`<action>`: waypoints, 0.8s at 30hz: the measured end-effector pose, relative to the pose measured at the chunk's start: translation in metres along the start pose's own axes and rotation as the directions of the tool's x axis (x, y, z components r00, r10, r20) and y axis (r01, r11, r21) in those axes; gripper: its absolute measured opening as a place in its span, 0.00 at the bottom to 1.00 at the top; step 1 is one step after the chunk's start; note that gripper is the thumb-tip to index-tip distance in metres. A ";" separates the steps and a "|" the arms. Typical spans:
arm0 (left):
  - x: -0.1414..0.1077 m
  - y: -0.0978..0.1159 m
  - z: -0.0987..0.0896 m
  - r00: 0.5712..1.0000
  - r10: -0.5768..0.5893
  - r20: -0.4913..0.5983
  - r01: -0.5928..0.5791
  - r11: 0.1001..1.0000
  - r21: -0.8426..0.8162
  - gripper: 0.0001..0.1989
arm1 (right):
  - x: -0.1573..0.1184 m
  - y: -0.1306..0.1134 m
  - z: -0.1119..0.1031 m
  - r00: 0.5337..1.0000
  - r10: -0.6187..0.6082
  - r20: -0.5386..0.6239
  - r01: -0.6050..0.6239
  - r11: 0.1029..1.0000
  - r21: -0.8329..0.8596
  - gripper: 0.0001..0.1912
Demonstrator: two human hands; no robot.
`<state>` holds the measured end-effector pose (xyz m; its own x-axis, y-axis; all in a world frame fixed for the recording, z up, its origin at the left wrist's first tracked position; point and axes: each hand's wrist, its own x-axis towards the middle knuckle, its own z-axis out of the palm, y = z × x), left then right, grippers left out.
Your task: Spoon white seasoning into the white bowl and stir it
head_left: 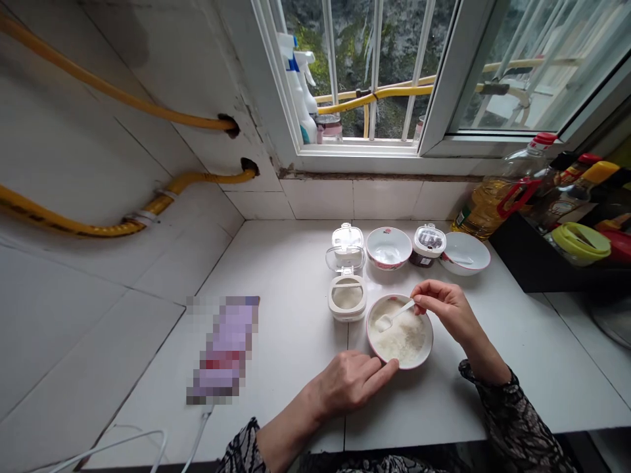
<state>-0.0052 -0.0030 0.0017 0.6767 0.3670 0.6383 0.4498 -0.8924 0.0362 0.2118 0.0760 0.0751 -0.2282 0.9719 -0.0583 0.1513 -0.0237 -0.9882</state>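
Observation:
My right hand (446, 309) pinches the handle of a small white spoon (397, 314) between thumb and fingers. The spoon's scoop is over the white powder (401, 338) in a bowl (428, 349); whether it touches the powder I cannot tell. At the bowl's near left rim, my left hand (350, 381) grips the bowl, one digit lying along the front edge. Just left of the bowl stands a white seasoning jar (348, 303) with its clear lid (345, 259) flipped up and pale contents inside.
Behind are another lidded white jar (348, 235), a bowl (388, 249), a dark-filled jar (428, 244) and a bowl with a white spoon (466, 255). An oil bottle (486, 203) and a black condiment rack (537, 263) stand right. A blurred purple item (229, 348) with a cable lies left.

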 end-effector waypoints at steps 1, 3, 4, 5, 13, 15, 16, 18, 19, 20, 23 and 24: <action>0.000 0.000 0.000 1.000 0.001 -0.006 -0.001 1.000 0.001 0.12 | 0.001 0.000 -0.001 1.000 0.000 -0.010 0.000 1.000 0.024 0.07; 0.001 0.000 0.000 1.000 0.001 -0.016 -0.001 1.000 0.007 0.12 | 0.002 -0.001 -0.001 1.000 -0.006 -0.030 0.008 0.998 0.062 0.08; 0.001 -0.001 0.000 1.000 0.000 -0.019 0.000 1.000 0.011 0.12 | 0.003 -0.002 -0.001 0.999 -0.012 -0.044 0.015 0.997 0.078 0.08; 0.001 -0.001 0.000 1.000 0.002 -0.019 -0.001 1.000 0.014 0.12 | 0.003 -0.002 -0.001 0.998 -0.020 -0.059 0.025 0.996 0.091 0.09; 0.001 0.000 0.000 1.000 -0.004 -0.026 0.004 1.000 0.005 0.12 | 0.000 -0.008 0.030 0.964 -0.190 -0.188 0.203 0.978 0.053 0.07; 0.000 0.000 0.000 1.000 -0.005 -0.002 0.005 1.000 0.007 0.12 | -0.002 -0.006 0.039 0.929 -0.290 -0.229 0.289 0.957 -0.038 0.06; -0.001 0.000 0.001 1.000 -0.003 0.016 0.003 1.000 0.009 0.13 | -0.003 -0.004 0.043 0.900 -0.362 -0.242 0.344 0.932 -0.112 0.04; -0.003 0.000 0.002 0.999 0.008 0.049 -0.008 1.000 0.014 0.13 | -0.003 0.000 0.048 0.809 -0.554 -0.195 0.485 0.817 -0.312 0.03; -0.003 0.000 0.002 0.998 0.010 0.058 -0.011 1.000 0.018 0.13 | -0.002 0.001 0.049 0.747 -0.655 -0.114 0.564 0.715 -0.413 0.05; -0.003 0.000 0.003 0.998 0.010 0.060 -0.012 1.000 0.023 0.14 | -0.001 0.003 0.050 0.678 -0.735 -0.007 0.637 0.593 -0.493 0.07; -0.002 0.000 0.003 1.000 0.005 0.017 -0.006 0.999 0.043 0.13 | 0.000 0.002 0.050 0.519 -0.817 0.251 0.756 0.301 -0.581 0.12; -0.002 0.000 0.003 1.000 0.008 0.002 -0.008 0.999 0.048 0.13 | -0.001 0.001 0.048 0.498 -0.823 0.275 0.764 0.266 -0.587 0.13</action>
<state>-0.0048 -0.0026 -0.0014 0.6812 0.3605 0.6372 0.4720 -0.8816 -0.0058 0.1655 0.0639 0.0676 -0.5022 0.4388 0.7451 0.4307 0.8741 -0.2245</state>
